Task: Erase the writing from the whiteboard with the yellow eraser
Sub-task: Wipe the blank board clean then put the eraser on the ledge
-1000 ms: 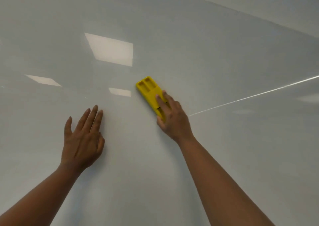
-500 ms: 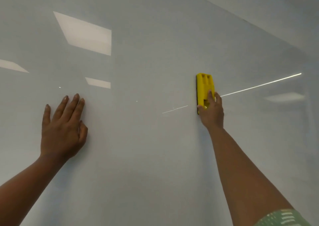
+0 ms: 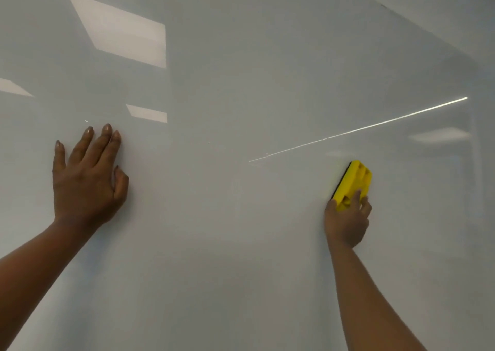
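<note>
Only the one head cam here, looking at a big glossy white whiteboard [image 3: 241, 243] that fills almost the whole shot. Both arms are bare and reach up from the bottom edge of the view, one from each lower corner.

The left hand [image 3: 85, 179] is pressed flat against the board on the left side, fingers stretched out and pointing up, close together, thumb tucked a bit toward the palm. It's open and holding nothing, just resting on the surface.

The right hand [image 3: 347, 222] is way over on the right half of the board, well apart from the left one, wrist roughly straight with the forearm rising steeply. It's closed around the lower end of the chunky yellow plastic eraser [image 3: 353, 183] with a dark felt strip along its left edge. Thumb on the left side, fingers wrapped over the top and right side. The eraser sticks up out of the grip, tilted slightly to the right, and its felt side is against the board.

A thin pale line [image 3: 359, 129] slants across the board, lower at its left end, running toward the right edge. The eraser sits just below it, not touching. Can't make out any actual writing; bright rectangular light reflections [image 3: 120, 29] show on the upper left of the board.
</note>
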`<control>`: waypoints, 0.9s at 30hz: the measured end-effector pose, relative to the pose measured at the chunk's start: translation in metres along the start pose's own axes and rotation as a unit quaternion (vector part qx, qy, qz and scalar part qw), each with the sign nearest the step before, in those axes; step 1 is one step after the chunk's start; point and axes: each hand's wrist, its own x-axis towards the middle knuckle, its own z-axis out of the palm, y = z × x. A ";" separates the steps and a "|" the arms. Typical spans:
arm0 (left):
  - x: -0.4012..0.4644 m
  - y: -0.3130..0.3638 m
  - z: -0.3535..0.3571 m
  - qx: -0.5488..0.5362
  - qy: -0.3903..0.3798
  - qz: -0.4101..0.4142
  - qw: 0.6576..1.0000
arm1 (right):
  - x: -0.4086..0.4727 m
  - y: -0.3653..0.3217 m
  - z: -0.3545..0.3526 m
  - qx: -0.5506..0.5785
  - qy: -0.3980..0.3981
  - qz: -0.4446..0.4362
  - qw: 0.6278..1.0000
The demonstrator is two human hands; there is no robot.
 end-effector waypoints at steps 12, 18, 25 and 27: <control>-0.002 -0.001 0.004 0.018 -0.024 0.007 1.000 | -0.045 0.039 0.003 -0.003 0.012 -0.116 0.993; -0.003 0.001 0.000 0.017 -0.039 0.009 0.999 | -0.072 0.091 -0.003 0.002 0.048 0.062 0.997; -0.003 0.007 -0.009 0.013 -0.062 0.003 0.998 | -0.130 0.075 0.004 0.052 0.048 0.038 0.997; -0.004 0.009 -0.012 0.008 -0.067 0.000 0.998 | -0.148 0.057 0.007 0.060 0.031 -0.023 0.997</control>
